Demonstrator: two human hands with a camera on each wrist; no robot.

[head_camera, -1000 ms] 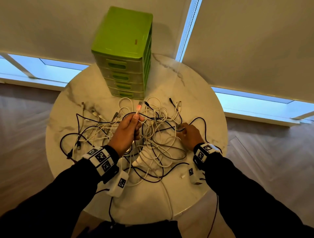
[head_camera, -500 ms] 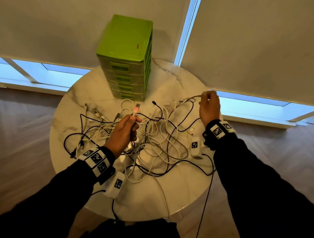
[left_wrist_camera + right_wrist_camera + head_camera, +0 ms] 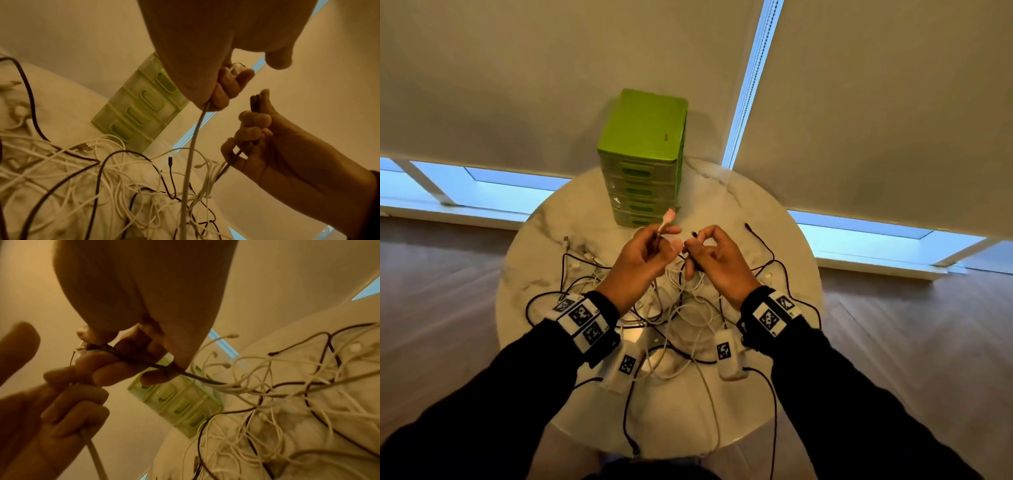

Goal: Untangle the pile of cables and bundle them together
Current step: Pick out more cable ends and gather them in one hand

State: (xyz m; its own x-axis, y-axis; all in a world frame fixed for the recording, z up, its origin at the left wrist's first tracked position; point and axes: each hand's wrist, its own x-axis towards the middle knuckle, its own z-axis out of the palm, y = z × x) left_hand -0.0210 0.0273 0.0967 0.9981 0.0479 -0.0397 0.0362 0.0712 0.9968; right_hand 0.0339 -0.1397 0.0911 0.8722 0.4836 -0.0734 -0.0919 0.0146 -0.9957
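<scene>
**Two cable ends lifted from a tangle on a marble table**

A person's left hand (image 3: 640,260) and right hand (image 3: 717,262) meet above the middle of a round marble table (image 3: 784,387), each raised clear of the pile of cables (image 3: 681,308) spread across its centre and left side. The left hand's fingers are curled round a white cable (image 3: 192,146), whose pale pink plug (image 3: 668,216) sticks up past the thumb; the cable drops straight down from the fist into the tangle. The right hand pinches a black cable (image 3: 179,372) near its plug between thumb and curled fingers, and that lead trails off into the white loops below. The two hands are just beside each other, fingertips nearly touching. Black and white leads lie knotted together on the tabletop, some running toward the near edge. A green drawer unit (image 3: 643,157) stands at the far edge of the table, just beyond the hands. Both wrists carry marker-tagged bands over dark sleeves.
</scene>
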